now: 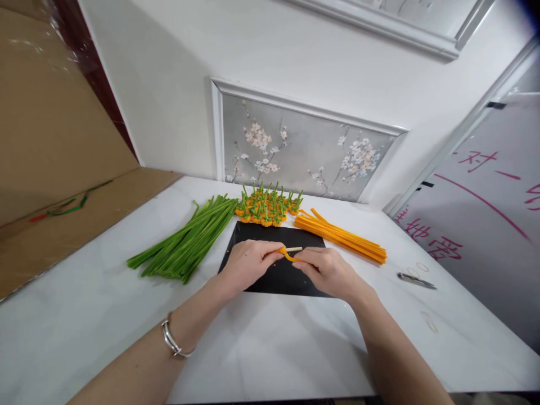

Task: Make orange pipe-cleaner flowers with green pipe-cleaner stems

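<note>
An orange pipe cleaner stretches between my two hands above the black mat. My left hand is closed in a pinch on one end of it, where it meets a thin pale stick. The stick points right from my left fingertips. My right hand pinches the pipe cleaner's other end. Behind the mat stand several small orange pieces with green stems. Green pipe cleaners lie in a pile to the left, and a bundle of orange pipe cleaners lies to the right.
Small scissors or snips lie on the white marbled table at the right, near some thin pale loops. Cardboard stands at the left. A wall with a floral panel is behind, a whiteboard at right.
</note>
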Tool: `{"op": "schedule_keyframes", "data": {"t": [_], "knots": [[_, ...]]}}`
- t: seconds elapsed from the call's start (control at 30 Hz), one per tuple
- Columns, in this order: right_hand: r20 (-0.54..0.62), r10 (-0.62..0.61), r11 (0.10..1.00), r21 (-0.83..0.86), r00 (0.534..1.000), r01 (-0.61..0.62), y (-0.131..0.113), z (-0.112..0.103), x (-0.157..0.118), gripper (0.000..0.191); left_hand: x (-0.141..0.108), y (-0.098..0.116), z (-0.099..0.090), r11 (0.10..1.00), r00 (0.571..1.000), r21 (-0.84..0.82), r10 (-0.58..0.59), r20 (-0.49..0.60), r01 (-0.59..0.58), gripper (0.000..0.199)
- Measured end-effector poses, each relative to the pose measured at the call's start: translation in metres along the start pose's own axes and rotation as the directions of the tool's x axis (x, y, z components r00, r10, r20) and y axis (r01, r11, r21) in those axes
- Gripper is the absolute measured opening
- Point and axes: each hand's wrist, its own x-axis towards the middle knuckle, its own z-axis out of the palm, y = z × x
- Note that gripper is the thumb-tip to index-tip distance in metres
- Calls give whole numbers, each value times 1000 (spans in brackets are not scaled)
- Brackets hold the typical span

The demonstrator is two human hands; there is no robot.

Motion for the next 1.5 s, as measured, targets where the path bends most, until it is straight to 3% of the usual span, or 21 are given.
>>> {"op": "schedule_keyframes", "data": {"t": [0.23, 0.63, 0.77, 0.93, 1.17, 1.5], "knots": [[-165, 20, 998, 59, 986, -10, 5, 0, 2, 20, -1, -1, 6, 984, 990, 113, 139, 25, -141, 28], [-191, 35, 996, 89, 981, -18, 9, -2, 2, 18, -1, -2, 6, 989, 988, 41, 139, 74, -142, 33], [-253, 30, 993, 116, 967, -1, 8, -2, 3, 18, -1, -2, 6, 990, 986, -1, 141, 88, -141, 36], [-281, 34, 991, 137, 959, 5, 7, -3, 5, 17, -1, 1, 3, 986, 981, -95, 149, 124, -138, 37], [-289, 45, 990, 138, 956, -5, 6, -5, 5, 18, -1, 1, 0, 961, 984, -276, 59, 170, -10, 34], [-315, 65, 992, 119, 947, -29, 7, -7, 4, 18, 4, 6, -6, 834, 978, -550, 68, 198, 53, 25]]}}
